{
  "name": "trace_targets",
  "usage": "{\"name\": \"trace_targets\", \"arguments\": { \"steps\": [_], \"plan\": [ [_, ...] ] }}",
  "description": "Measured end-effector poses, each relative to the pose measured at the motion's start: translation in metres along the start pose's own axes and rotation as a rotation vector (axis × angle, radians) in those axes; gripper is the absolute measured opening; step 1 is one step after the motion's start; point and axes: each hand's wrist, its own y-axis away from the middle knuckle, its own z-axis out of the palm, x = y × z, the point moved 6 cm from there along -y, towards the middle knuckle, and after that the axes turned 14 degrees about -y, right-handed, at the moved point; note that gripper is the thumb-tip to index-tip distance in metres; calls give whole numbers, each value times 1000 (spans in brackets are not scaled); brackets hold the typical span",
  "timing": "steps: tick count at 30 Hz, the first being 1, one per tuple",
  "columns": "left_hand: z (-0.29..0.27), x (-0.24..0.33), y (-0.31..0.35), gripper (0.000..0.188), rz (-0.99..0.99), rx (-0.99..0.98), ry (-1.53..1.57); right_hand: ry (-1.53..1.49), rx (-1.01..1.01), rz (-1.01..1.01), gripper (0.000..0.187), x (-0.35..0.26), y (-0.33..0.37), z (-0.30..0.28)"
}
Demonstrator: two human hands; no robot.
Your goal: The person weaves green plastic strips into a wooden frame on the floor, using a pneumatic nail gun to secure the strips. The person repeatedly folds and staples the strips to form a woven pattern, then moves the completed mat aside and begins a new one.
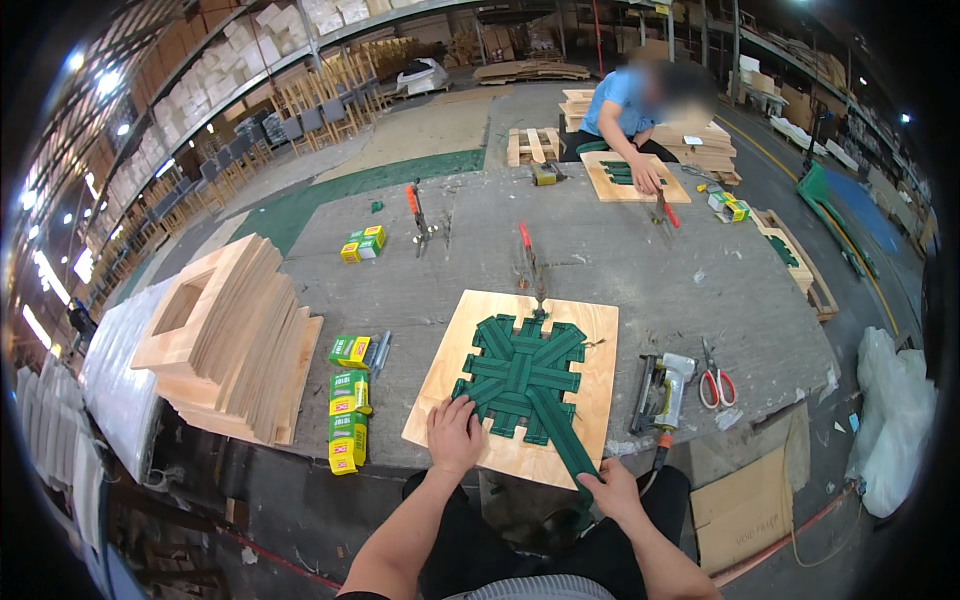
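Note:
A square plywood panel (597,375) lies tilted slightly on the grey worktable in front of me. Dark green webbing straps (522,370) criss-cross over its middle, overlapping in a star. My left hand (455,436) rests on the panel's near left edge, its fingertips on the end of a strap. Between the thumb and fingers of my right hand (612,490) is a loose webbing strap (560,437), stretched diagonally over the panel's near right corner. At the far edge, a toggle clamp (538,285) with a red handle bears on the panel.
A staple gun (672,392) and red-handled scissors (713,378) lie to the right. Green-and-yellow boxes (349,395) and a stack of wooden panels (225,345) stand left. Another toggle clamp (420,225) is farther back. Across the table, a person (620,110) works on a similar panel (600,183).

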Motion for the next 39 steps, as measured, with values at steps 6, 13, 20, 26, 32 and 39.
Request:
{"name": "trace_targets", "arguments": {
  "steps": [6,13,20,26,32,39],
  "plan": [
    [-13,-18,-8,28,12,16,93,126,-164,79,57,-4,16,13],
    [3,50,100,30,-395,-580,937,-447,-325,184,21,-12,61,-17],
    [12,160,141,46,-675,-1108,1440,-446,-449,317,28,-25,84,-16],
    [15,159,123,46,-654,-1077,1378,76,-219,-93,31,-51,23,-52],
    [1,193,162,52,-608,-1275,1450,-576,-515,457,39,-49,-39,22],
    [4,159,157,53,-265,-1246,969,-910,-571,661,28,-49,-55,80]
  ]
}}
